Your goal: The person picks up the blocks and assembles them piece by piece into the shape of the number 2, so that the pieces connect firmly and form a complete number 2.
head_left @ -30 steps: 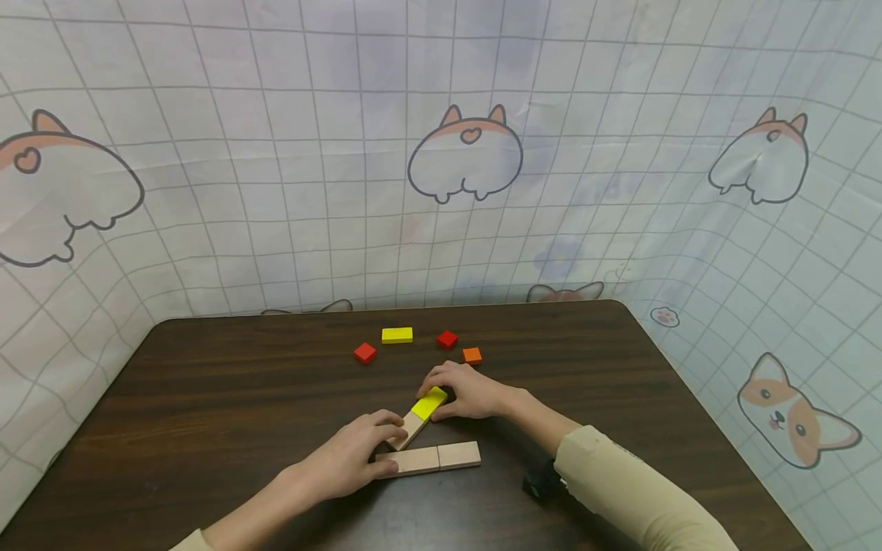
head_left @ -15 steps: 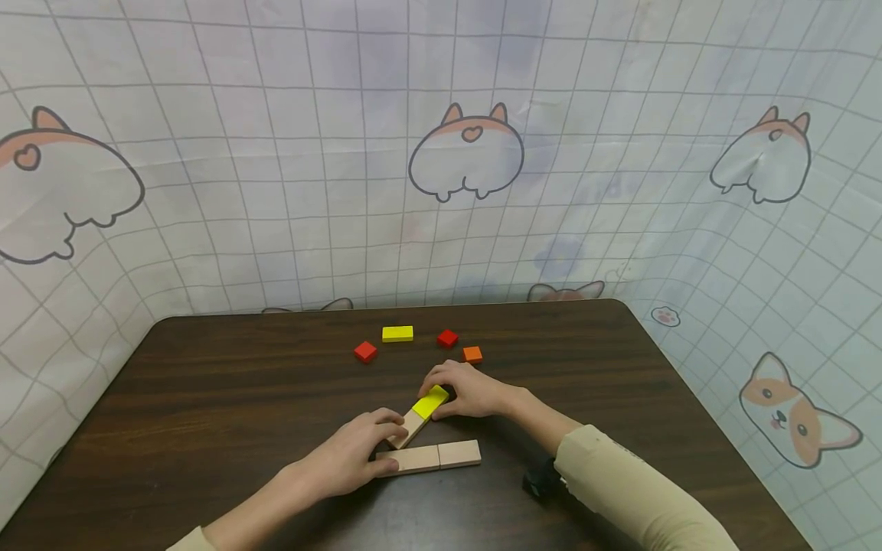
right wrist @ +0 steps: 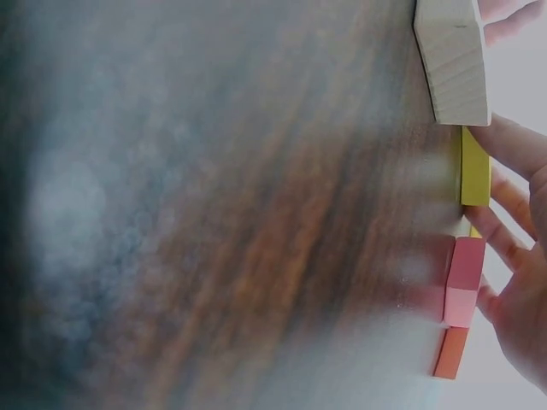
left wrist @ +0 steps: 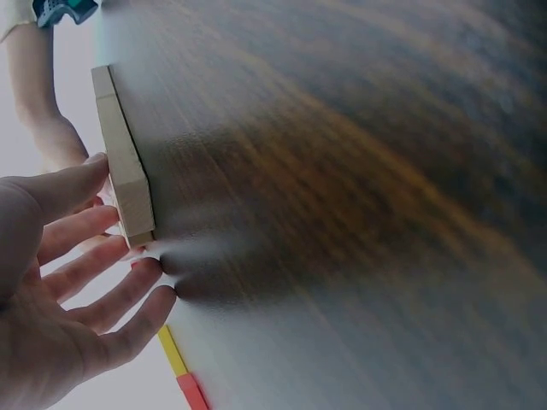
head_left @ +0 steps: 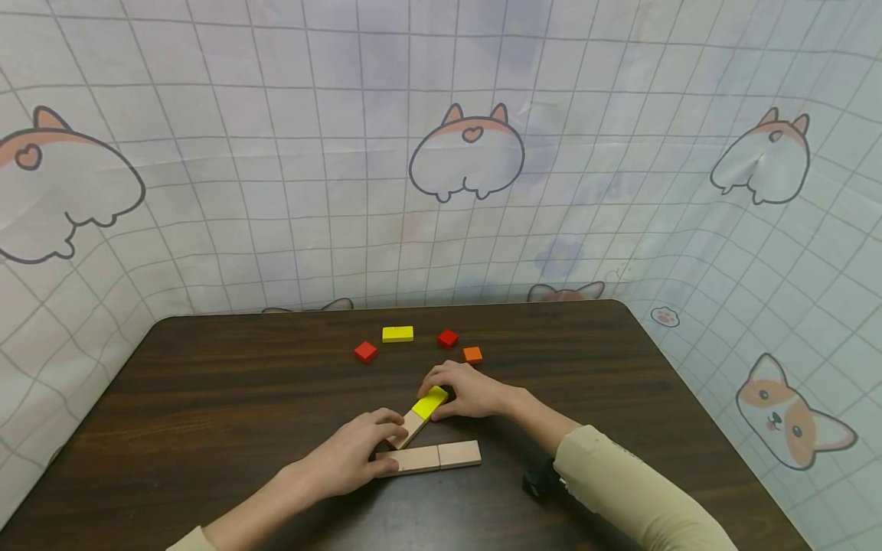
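Note:
My right hand (head_left: 475,390) pinches a yellow block (head_left: 429,405) between thumb and fingers. That block's near end meets a plain wooden block (head_left: 413,425), and the two form a slanting line. Below them lie two more wooden blocks, a left one (head_left: 416,460) and a right one (head_left: 459,454), end to end. My left hand (head_left: 344,455) is at the corner where the two lines come together, thumb on the left block and fingers on the slanting one. Its fingers hide part of that corner. In the left wrist view, the outer fingertips (left wrist: 162,299) reach the tabletop.
Farther back on the dark wooden table (head_left: 207,398) lie a yellow block (head_left: 397,334), two red blocks, one left (head_left: 365,352) and one right (head_left: 448,338), and an orange block (head_left: 472,355). A black object (head_left: 540,480) sits by the right sleeve. A patterned cloth (head_left: 310,191) hangs behind.

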`<state>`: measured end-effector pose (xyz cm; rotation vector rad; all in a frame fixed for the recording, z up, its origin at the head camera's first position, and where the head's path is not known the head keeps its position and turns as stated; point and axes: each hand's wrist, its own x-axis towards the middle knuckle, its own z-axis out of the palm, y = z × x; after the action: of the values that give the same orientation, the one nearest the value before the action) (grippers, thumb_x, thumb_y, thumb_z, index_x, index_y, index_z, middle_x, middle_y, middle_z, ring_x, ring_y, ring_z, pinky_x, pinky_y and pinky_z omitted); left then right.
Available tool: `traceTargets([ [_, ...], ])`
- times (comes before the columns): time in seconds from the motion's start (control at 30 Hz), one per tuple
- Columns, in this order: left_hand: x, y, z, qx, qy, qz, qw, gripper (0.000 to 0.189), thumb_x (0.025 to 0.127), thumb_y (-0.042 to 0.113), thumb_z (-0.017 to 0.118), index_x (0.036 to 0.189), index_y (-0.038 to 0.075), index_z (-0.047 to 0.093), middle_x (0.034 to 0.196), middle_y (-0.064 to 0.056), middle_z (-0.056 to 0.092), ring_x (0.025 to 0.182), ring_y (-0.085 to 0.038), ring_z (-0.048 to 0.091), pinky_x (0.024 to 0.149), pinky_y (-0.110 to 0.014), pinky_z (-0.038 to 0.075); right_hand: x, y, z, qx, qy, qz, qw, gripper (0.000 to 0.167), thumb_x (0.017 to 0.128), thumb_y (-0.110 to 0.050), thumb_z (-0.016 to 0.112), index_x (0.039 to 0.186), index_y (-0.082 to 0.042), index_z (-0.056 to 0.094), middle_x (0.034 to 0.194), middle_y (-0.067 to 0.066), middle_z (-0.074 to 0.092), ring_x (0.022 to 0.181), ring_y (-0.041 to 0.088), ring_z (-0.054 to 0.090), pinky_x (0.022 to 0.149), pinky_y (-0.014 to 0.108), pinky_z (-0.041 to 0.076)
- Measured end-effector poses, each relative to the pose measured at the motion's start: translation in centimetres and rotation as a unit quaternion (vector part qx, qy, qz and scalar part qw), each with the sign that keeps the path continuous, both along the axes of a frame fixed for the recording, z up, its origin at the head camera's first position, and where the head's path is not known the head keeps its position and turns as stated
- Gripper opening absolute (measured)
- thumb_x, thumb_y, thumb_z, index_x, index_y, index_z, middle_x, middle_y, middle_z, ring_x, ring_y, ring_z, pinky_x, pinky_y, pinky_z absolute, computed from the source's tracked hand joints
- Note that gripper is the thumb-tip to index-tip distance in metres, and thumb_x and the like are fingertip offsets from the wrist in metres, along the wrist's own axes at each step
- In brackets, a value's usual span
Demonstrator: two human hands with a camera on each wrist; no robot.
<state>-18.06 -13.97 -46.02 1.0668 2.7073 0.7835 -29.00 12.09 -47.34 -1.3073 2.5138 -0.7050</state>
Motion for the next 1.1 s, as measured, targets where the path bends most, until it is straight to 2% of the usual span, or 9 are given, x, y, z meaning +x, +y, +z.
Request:
traceTargets([
  [0.57, -0.1, 0.0, -0.1, -0.001, 0.002, 0.0, 1.0, 0.036, 0.093, 0.021, 0.079, 0.123, 0.004, 0.07, 0.134, -0.01, 0.058, 0.116, -0.028, 0.06, 0.094, -0.049, 0.052, -0.1, 0.0, -0.2, -0.001, 0.0, -0.002, 1.0, 0.038, 0.09, -0.028, 0.082, 0.126, -0.017, 0.071, 0.129, -0.003, 0.063, 0.118, 0.019, 0.051, 0.102, 0.042, 0.044],
  [0.73, -0.1, 0.0, 0.0, 0.0, 0.001, 0.0, 1.0, 0.036, 0.093, 0.021, 0.079, 0.123, 0.004, 0.07, 0.134, -0.01, 0.058, 0.116, -0.028, 0.06, 0.094, -0.049, 0.052, 0.0, 0.2, 0.0, -0.01, -0.003, -0.002, 0.9999, 0.042, 0.09, -0.028, 0.083, 0.128, -0.016, 0.07, 0.129, -0.003, 0.063, 0.118, 0.017, 0.051, 0.102, 0.039, 0.045],
  [0.87, -0.1, 0.0, 0.1, -0.001, 0.001, 0.0, 1.0, 0.036, 0.093, 0.021, 0.079, 0.123, 0.004, 0.07, 0.134, -0.01, 0.058, 0.116, -0.029, 0.06, 0.095, -0.05, 0.051, 0.0, 0.8, 0.4, -0.026, 0.006, -0.008, 0.9996, 0.045, 0.089, -0.027, 0.084, 0.13, -0.015, 0.069, 0.13, -0.003, 0.063, 0.12, 0.018, 0.052, 0.102, 0.04, 0.045],
  [1.1, 0.0, 0.0, 0.2, 0.002, 0.0, 0.001, 1.0, 0.036, 0.093, 0.021, 0.079, 0.123, 0.003, 0.07, 0.134, -0.011, 0.059, 0.116, -0.03, 0.06, 0.096, -0.051, 0.051, -0.1, 2.0, 1.0, -0.045, 0.012, -0.042, 0.998, 0.051, 0.089, -0.027, 0.084, 0.134, -0.012, 0.066, 0.136, 0.0, 0.06, 0.128, 0.022, 0.05, 0.107, 0.045, 0.043],
])
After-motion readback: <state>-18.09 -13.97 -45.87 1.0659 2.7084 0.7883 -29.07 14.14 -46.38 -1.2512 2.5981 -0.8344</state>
